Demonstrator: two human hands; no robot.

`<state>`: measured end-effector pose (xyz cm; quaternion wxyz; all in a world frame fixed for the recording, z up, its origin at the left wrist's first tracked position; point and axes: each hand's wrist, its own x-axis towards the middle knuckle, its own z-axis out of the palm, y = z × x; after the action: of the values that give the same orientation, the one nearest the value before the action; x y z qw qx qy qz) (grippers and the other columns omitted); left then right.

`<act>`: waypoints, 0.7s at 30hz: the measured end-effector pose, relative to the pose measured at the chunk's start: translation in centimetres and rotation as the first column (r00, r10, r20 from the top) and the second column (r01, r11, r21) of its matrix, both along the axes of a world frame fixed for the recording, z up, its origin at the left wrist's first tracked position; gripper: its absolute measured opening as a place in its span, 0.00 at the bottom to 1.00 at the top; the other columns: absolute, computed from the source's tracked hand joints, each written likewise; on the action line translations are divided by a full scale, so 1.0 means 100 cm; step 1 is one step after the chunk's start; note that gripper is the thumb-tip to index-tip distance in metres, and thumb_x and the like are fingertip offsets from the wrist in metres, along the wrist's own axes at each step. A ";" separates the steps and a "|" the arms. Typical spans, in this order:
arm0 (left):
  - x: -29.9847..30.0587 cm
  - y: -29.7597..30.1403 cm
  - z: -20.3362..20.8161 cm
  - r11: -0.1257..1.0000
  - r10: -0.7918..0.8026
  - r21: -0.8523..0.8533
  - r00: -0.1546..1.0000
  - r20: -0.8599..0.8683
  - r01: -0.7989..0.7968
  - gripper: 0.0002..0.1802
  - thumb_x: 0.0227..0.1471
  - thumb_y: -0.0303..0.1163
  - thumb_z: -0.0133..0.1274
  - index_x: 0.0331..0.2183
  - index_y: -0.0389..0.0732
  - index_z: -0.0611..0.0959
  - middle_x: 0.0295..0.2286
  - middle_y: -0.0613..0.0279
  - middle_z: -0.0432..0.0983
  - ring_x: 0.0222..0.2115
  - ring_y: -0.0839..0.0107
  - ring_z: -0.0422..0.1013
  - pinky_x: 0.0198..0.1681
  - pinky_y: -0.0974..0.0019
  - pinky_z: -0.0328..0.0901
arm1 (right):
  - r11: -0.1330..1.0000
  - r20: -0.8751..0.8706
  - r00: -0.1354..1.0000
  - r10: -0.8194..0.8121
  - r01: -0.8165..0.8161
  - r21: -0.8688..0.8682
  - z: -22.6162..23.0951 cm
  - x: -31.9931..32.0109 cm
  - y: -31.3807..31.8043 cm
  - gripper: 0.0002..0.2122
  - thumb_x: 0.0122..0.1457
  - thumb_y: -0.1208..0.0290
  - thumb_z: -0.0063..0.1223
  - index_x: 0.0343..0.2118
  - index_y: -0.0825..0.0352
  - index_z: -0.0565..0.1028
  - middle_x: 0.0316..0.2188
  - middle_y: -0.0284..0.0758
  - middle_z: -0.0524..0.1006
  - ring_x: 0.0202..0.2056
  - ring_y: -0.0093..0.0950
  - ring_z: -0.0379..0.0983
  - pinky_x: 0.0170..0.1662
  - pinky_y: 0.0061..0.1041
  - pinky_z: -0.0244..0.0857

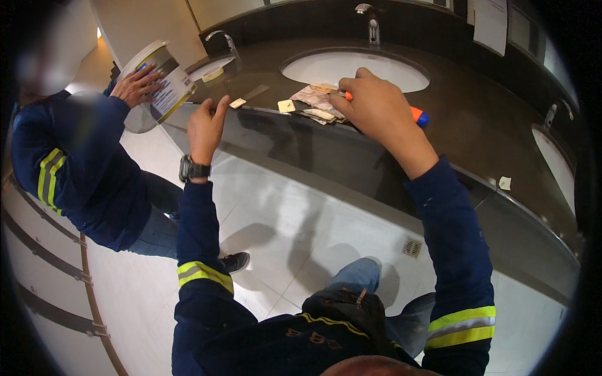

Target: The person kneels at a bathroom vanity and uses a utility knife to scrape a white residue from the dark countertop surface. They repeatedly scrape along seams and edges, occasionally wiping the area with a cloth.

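My left hand (207, 128), a dark watch on its wrist, is held out in front of the counter edge with thumb and fingers apart and nothing in it. Beyond its fingertips, a flat metal strip (256, 93) and a small pale-yellow piece (237, 103) lie at the edge. My right hand (374, 103) grips a slim tool (348, 96) with an orange part and a yellowish tip, over a crumpled cloth or paper pile (318, 102). An orange-and-blue end (419, 116) shows behind that hand; whether it belongs to the tool I cannot tell. Another yellowish square (286, 106) lies left of the pile.
The dark counter (467, 125) holds a white oval basin (301, 67) under a chrome tap (374, 28), with further basins at both sides. At left, a co-worker (88, 163) holds a tilted white tub (168, 94). A round pale-yellow item (212, 74) sits by the left basin.
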<state>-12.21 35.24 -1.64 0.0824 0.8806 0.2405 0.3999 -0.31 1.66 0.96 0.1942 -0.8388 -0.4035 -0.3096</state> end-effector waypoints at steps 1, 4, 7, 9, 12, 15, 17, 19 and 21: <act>-0.005 -0.018 0.001 0.986 -0.161 -0.030 0.985 0.067 0.164 0.21 0.62 0.48 0.58 0.40 0.38 0.85 0.30 0.56 0.83 0.31 0.61 0.79 0.36 0.61 0.70 | 1.000 0.007 1.000 -0.007 0.007 0.003 -0.001 0.002 -0.001 0.19 0.63 0.51 0.54 0.41 0.63 0.85 0.36 0.42 0.79 0.35 0.42 0.81 0.40 0.42 0.77; -0.015 -0.067 0.006 0.845 -0.530 0.022 0.830 0.173 0.534 0.22 0.60 0.46 0.60 0.47 0.38 0.85 0.39 0.54 0.84 0.38 0.58 0.79 0.43 0.59 0.71 | 1.000 0.006 1.000 -0.015 0.015 0.000 -0.005 0.003 0.000 0.19 0.63 0.51 0.54 0.41 0.62 0.86 0.36 0.42 0.79 0.35 0.42 0.81 0.40 0.42 0.77; -0.009 -0.093 0.015 0.710 -0.701 0.121 0.713 0.024 0.694 0.22 0.61 0.42 0.60 0.51 0.38 0.83 0.44 0.55 0.83 0.44 0.66 0.78 0.48 0.62 0.70 | 1.000 -0.035 0.999 -0.023 0.023 0.000 0.001 0.000 0.000 0.19 0.63 0.51 0.54 0.40 0.62 0.86 0.36 0.42 0.80 0.34 0.42 0.81 0.39 0.42 0.76; 0.003 -0.090 0.017 0.689 -0.718 0.025 0.687 -0.109 0.724 0.21 0.60 0.39 0.61 0.52 0.38 0.83 0.46 0.56 0.82 0.47 0.68 0.77 0.50 0.64 0.69 | 0.999 -0.054 0.998 -0.040 0.039 -0.007 0.000 0.002 0.002 0.18 0.63 0.50 0.53 0.40 0.61 0.85 0.34 0.41 0.80 0.35 0.42 0.80 0.39 0.42 0.74; 0.009 -0.082 0.010 0.659 -0.744 -0.174 0.668 -0.007 0.732 0.19 0.57 0.35 0.65 0.48 0.37 0.85 0.41 0.61 0.83 0.43 0.70 0.77 0.48 0.67 0.69 | 0.998 -0.066 0.997 -0.041 0.039 -0.040 0.001 0.003 0.004 0.18 0.64 0.50 0.52 0.39 0.61 0.84 0.32 0.41 0.81 0.35 0.42 0.80 0.39 0.42 0.73; 0.002 -0.082 0.005 0.639 -0.750 -0.197 0.659 0.056 0.744 0.18 0.56 0.32 0.65 0.47 0.35 0.84 0.41 0.61 0.82 0.43 0.73 0.77 0.49 0.68 0.69 | 0.999 -0.040 0.999 -0.013 0.012 -0.030 0.000 0.002 0.003 0.19 0.64 0.49 0.52 0.38 0.61 0.84 0.31 0.40 0.82 0.36 0.42 0.80 0.39 0.42 0.73; -0.005 -0.086 0.000 0.619 -0.749 -0.231 0.653 0.114 0.751 0.18 0.56 0.30 0.66 0.47 0.34 0.83 0.42 0.61 0.82 0.43 0.74 0.76 0.50 0.69 0.69 | 1.000 -0.046 0.999 0.001 -0.002 -0.019 -0.002 0.000 0.004 0.19 0.64 0.49 0.52 0.38 0.62 0.84 0.30 0.40 0.82 0.36 0.42 0.80 0.39 0.42 0.73; -0.011 -0.099 0.005 0.580 -0.738 -0.285 0.640 0.213 0.763 0.17 0.55 0.29 0.66 0.45 0.33 0.83 0.41 0.61 0.81 0.43 0.74 0.76 0.50 0.69 0.69 | 1.000 -0.069 0.998 0.005 -0.006 -0.015 0.003 -0.002 0.002 0.19 0.65 0.49 0.51 0.38 0.62 0.84 0.31 0.40 0.82 0.36 0.42 0.80 0.39 0.42 0.73; -0.015 -0.105 0.007 0.678 -0.706 -0.099 0.683 0.185 0.728 0.16 0.52 0.30 0.68 0.41 0.35 0.84 0.37 0.60 0.81 0.39 0.71 0.76 0.46 0.68 0.70 | 1.000 -0.053 0.998 0.017 -0.017 0.002 0.001 0.001 0.002 0.19 0.65 0.49 0.51 0.38 0.62 0.84 0.30 0.40 0.82 0.37 0.42 0.80 0.39 0.43 0.73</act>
<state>-13.69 24.71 -0.90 0.3209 0.8658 -0.0982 0.3713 -0.25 1.83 1.04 0.2081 -0.8431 -0.4051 -0.2860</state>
